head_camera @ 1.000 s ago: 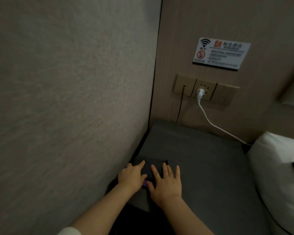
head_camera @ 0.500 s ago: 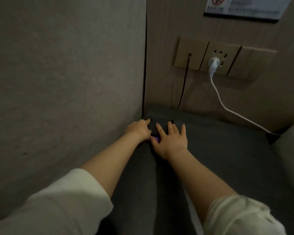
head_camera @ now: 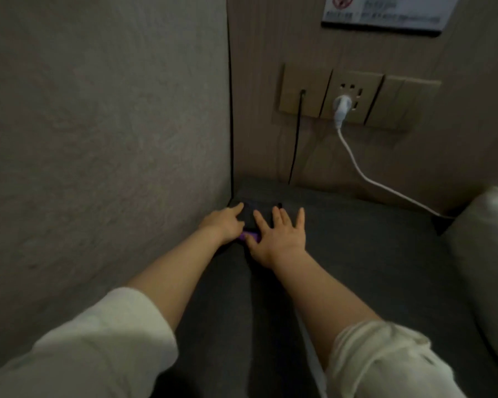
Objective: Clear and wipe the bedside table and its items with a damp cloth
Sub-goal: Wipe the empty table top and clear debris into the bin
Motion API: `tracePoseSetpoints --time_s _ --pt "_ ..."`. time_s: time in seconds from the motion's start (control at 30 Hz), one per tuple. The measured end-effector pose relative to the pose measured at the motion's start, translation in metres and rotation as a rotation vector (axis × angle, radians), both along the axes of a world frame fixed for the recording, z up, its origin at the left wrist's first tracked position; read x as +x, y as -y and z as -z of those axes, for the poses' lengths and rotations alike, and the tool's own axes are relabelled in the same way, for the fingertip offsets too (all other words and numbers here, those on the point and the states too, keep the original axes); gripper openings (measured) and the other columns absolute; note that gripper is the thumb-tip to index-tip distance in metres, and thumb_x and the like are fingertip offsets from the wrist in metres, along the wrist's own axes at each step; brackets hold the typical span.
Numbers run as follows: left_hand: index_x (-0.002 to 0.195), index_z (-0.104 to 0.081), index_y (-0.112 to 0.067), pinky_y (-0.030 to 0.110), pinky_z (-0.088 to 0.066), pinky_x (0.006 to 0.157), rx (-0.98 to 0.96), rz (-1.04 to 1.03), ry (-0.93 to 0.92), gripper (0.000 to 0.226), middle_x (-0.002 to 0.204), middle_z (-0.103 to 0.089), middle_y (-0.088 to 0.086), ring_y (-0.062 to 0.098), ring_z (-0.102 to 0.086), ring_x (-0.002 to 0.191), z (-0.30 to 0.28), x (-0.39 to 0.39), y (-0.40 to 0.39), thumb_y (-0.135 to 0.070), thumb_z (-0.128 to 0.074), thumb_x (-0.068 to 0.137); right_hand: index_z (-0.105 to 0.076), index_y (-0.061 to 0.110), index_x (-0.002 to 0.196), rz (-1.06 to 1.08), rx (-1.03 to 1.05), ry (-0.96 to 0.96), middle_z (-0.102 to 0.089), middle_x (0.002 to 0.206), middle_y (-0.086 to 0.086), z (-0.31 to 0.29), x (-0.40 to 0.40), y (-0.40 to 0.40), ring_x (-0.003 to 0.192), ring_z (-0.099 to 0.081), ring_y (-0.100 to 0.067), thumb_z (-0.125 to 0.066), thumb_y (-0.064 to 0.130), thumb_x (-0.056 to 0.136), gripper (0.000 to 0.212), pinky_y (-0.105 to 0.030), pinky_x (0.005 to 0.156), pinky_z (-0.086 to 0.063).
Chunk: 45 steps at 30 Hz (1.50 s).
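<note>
While both my hands lie spread on the dark flat item [head_camera: 260, 215], neither grip closes round anything: the left hand [head_camera: 223, 225] rests with straight fingers on its left part, the right hand [head_camera: 279, 239] lies flat with fingers fanned over its right part. A purple thing [head_camera: 249, 236], perhaps the cloth, shows between the two hands at the item's near edge; I cannot tell which hand, if either, pins it. That item sits in the far left corner of the grey desk [head_camera: 357, 254], against the wall [head_camera: 98, 139], its long axis running across from left to right. Both hands are equally near. Right of the item a white cable [head_camera: 365, 175] drops from the wall socket [head_camera: 352, 94] towards the pillow [head_camera: 483, 254].
</note>
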<state>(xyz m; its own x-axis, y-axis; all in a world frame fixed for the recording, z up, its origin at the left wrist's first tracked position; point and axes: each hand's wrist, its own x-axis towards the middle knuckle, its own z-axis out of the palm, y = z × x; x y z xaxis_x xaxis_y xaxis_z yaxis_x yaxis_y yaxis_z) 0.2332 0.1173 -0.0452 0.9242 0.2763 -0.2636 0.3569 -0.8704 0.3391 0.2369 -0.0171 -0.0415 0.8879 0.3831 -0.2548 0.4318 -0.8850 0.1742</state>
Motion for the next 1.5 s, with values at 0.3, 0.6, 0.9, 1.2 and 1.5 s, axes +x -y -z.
tracePoseSetpoints --time_s 0.3,0.6,0.9,1.2,1.5 --pt "0.151 -0.019 -0.033 0.036 -0.035 0.110 -0.165 -0.065 -0.012 0.061 0.152 -0.038 0.008 0.028 -0.039 0.137 0.002 -0.136 0.005 -0.031 -0.049 0.098 0.009 0.033 0.155 -0.061 0.027 -0.070 0.010 0.163 -0.012 -0.009 -0.117 0.011 0.150 0.009 -0.027 -0.016 0.063 0.097 0.069 -0.057 0.112 0.023" --pt "0.148 -0.026 -0.043 0.032 -0.044 0.100 0.016 -0.105 -0.043 0.058 0.140 -0.053 0.006 0.027 -0.052 0.126 -0.002 -0.257 0.023 -0.041 -0.048 0.094 0.010 0.031 0.155 -0.122 -0.024 -0.083 0.010 0.162 -0.014 -0.016 -0.233 0.030 0.150 0.007 -0.029 -0.015 0.058 0.101 0.065 -0.054 0.115 0.019" --pt "0.147 -0.023 -0.048 0.041 -0.028 0.114 0.093 -0.025 -0.042 0.050 0.161 -0.005 0.009 0.036 -0.016 0.144 -0.014 -0.284 0.073 -0.048 -0.034 0.099 0.007 0.035 0.154 -0.065 0.010 -0.089 0.006 0.163 -0.011 -0.017 -0.250 0.081 0.151 0.006 -0.027 -0.014 0.056 0.101 0.061 -0.054 0.116 0.017" --pt "0.146 -0.028 -0.044 0.041 -0.039 0.104 0.163 0.333 0.013 0.049 0.157 -0.024 0.001 0.032 -0.025 0.136 -0.022 -0.246 0.160 -0.045 -0.037 0.098 0.005 0.037 0.155 0.123 0.031 -0.049 0.001 0.164 -0.007 -0.013 -0.213 0.202 0.151 0.003 -0.023 -0.017 0.053 0.102 0.059 -0.052 0.118 0.009" --pt "0.120 -0.055 -0.020 0.037 -0.040 0.090 0.545 0.694 0.224 0.038 0.124 -0.051 0.005 0.026 -0.049 0.112 -0.031 -0.230 0.113 -0.044 -0.047 0.092 -0.019 0.035 0.153 -0.135 0.018 0.016 -0.034 0.154 -0.011 -0.013 -0.183 0.265 0.150 -0.014 -0.024 -0.039 0.046 0.097 0.060 -0.051 0.119 -0.004"
